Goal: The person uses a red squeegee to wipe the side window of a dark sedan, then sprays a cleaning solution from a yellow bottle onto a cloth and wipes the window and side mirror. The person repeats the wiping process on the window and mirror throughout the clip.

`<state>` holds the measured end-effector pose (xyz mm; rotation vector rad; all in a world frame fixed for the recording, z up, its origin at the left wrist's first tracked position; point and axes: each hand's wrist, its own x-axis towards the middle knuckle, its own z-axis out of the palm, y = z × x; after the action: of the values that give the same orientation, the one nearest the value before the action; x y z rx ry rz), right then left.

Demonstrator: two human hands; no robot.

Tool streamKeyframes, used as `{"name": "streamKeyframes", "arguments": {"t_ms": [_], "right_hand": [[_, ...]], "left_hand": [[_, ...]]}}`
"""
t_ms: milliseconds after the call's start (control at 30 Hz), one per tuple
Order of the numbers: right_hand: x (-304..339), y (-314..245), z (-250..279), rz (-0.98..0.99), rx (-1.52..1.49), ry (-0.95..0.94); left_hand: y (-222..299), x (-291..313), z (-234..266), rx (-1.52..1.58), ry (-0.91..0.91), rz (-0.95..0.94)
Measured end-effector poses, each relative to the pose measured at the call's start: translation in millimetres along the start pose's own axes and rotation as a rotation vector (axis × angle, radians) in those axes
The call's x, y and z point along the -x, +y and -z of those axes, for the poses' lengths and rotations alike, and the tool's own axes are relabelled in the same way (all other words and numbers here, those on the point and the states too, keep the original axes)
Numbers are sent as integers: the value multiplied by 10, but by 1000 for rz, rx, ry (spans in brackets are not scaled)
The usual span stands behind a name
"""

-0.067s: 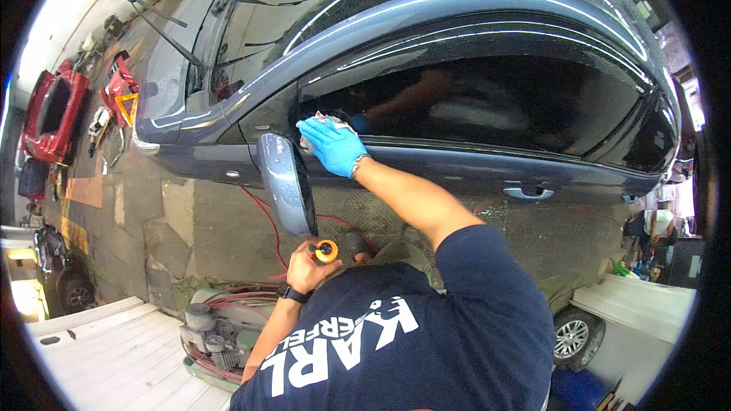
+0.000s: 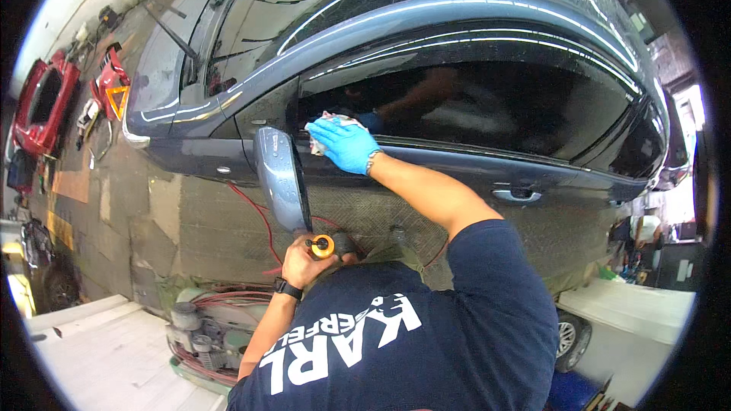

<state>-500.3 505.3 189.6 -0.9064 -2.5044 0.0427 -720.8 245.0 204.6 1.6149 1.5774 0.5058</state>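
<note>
My right hand [image 2: 340,143], in a blue glove, presses a crumpled pale cloth [image 2: 315,148] against the lower front corner of the car's dark side window [image 2: 487,99]. Just left of that hand is the blue-grey side mirror [image 2: 277,179], beaded with water drops. Bare and wearing a black watch, my left hand [image 2: 301,262] is closed around an orange bottle [image 2: 327,248] with a black top, below the mirror. Most of the bottle's body is hidden from above.
A red hose [image 2: 263,221] runs along the floor by the car. Behind my left arm stands a machine with coiled hoses [image 2: 202,335]. Red car body parts [image 2: 46,114] lie at the far left. A white vehicle panel [image 2: 624,308] and wheel [image 2: 569,341] are at the lower right.
My right hand and the cloth have slid slightly right along the window's lower edge, away from the mirror. The whole view has shifted a little; my left hand keeps the bottle.
</note>
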Motion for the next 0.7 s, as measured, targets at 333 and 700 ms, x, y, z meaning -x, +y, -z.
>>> {"name": "streamKeyframes", "arguments": {"t_ms": [333,700], "right_hand": [[-261,-174,51,-62,-57,-14],[2325,1013,1836,-605,537,313]], "left_hand": [[-102,-25,-310,-35,6,-235],[328,-394,-655,-32,-83,25]]}}
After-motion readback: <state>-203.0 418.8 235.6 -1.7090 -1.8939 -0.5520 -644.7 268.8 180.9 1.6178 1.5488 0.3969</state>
